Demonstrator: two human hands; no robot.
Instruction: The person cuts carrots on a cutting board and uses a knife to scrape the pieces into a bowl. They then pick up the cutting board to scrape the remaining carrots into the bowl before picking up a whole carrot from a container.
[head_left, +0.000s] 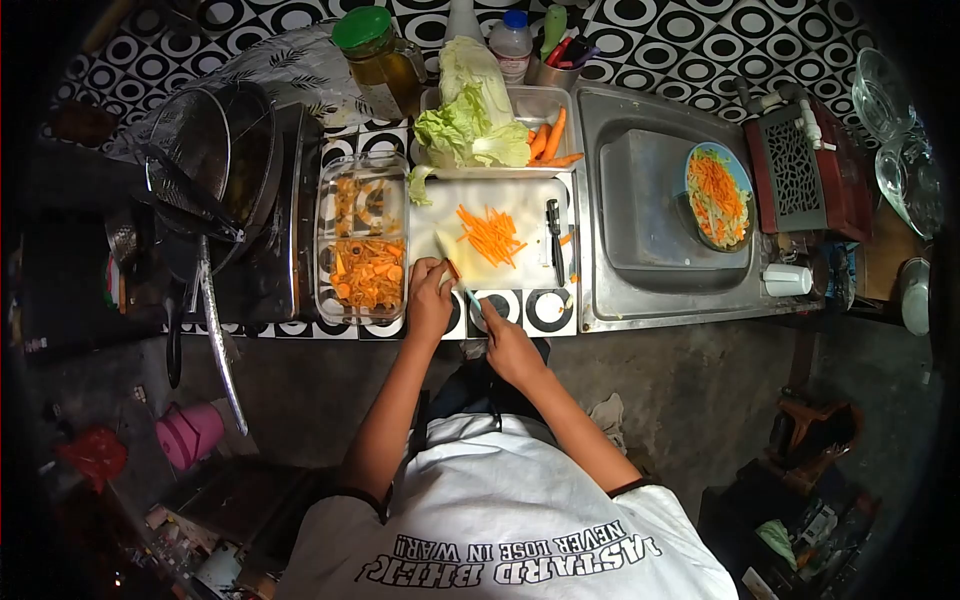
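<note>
My right hand [508, 340] is closed round the teal handle of a kitchen knife [447, 247], whose pale blade points up and left over the white cutting board [425, 215]. At the board's lower left edge, my left hand [430, 297] is closed with its fingertips beside the blade. A small orange carrot piece [453, 269] shows at those fingertips, partly hidden by them. Just beyond the blade lies a loose pile of carrot strips [492, 238]. A black-handled peeler [553, 240] rests along the board's right side.
Left of the board stands a divided glass container [318, 240] with carrot peelings. Behind are a cabbage [470, 110], whole carrots [549, 140] and a green-lidded jug [378, 65]. A plate of shredded vegetables [718, 195] sits over the sink [620, 300]. Pans [190, 150] crowd the far left.
</note>
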